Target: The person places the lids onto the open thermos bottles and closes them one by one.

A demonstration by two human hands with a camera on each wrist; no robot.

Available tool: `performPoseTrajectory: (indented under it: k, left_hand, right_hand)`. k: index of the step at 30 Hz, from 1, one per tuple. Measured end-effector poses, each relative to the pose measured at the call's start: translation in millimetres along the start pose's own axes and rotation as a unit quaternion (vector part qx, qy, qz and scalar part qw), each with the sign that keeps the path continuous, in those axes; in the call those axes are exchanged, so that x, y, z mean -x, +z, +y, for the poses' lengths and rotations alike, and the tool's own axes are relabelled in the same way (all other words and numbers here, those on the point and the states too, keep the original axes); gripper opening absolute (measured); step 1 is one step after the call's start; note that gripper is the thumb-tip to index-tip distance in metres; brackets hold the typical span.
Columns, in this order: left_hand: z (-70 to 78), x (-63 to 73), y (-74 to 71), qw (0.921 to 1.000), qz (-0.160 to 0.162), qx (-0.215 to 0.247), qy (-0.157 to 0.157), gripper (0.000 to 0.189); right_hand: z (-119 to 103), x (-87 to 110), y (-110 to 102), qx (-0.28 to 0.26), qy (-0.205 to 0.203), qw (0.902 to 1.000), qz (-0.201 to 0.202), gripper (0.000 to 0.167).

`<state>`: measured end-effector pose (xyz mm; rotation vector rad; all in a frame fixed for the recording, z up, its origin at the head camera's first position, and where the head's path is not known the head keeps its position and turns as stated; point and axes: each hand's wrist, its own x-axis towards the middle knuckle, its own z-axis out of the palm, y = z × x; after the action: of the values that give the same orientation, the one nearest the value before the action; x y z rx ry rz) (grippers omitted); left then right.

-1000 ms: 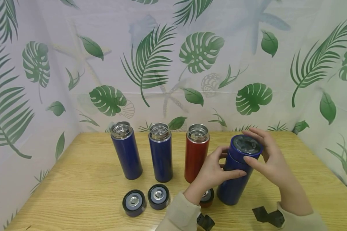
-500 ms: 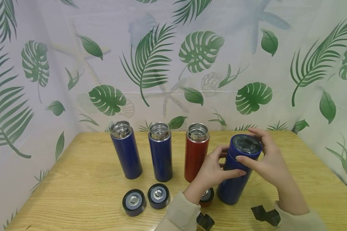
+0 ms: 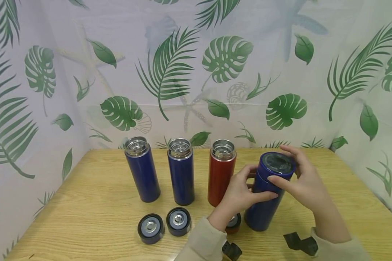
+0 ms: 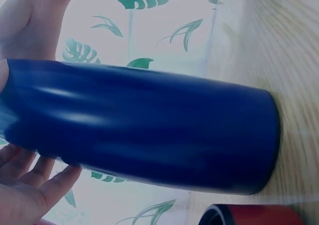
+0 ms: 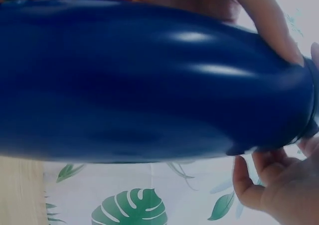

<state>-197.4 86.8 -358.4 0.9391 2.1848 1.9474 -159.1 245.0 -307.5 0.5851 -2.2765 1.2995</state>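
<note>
One blue bottle (image 3: 264, 210), gripped by left fingers (image 3: 264, 197), its lid (image 3: 277, 163) by right fingers (image 3: 298, 155): lopsided force could topple it.

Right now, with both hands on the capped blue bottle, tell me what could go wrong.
The left hand might bump the open red bottle, which appears close behind it. The red lid lies close to the blue bottle, near its base, and could get knocked. If the left hand slips, the blue bottle may tip.
</note>
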Motion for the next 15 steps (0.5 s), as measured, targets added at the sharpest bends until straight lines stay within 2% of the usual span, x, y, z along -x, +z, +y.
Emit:
performPoseTrajectory:
  k: [3,6,9,11,13,15]
  left_hand:
    - [-0.2,-0.1,-0.6,1.0000,-0.001,-0.002,0.004,0.058]
    - [-0.1,-0.1,-1.8,1.0000,-0.007,-0.003,0.000,0.057]
    - [0.3,0.2,-3.7,0.9998,-0.018,0.000,-0.009,0.057]
    - [0.6,0.4,-4.8,0.9996,-0.025,0.005,-0.013,0.057]
    - [0.7,0.5,-5.7,0.9994,-0.030,0.008,-0.015,0.058]
    - [0.8,0.4,-6.1,0.9993,-0.032,0.011,-0.015,0.058]
  right_hand:
    - [-1.0,0.3,2.8,0.034,0.025,0.9990,0.012,0.072]
    - [0.7,0.5,2.8,0.032,0.019,0.9993,0.010,0.072]
    - [5.3,0.3,-0.4,-0.057,-0.034,0.9976,-0.023,0.070]
    - [8.3,-0.5,-3.4,-0.133,-0.073,0.9865,-0.061,0.069]
    - [10.6,-1.2,-6.3,-0.199,-0.097,0.9701,-0.099,0.069]
    - [12.0,-2.2,-7.9,-0.224,-0.108,0.9612,-0.119,0.068]
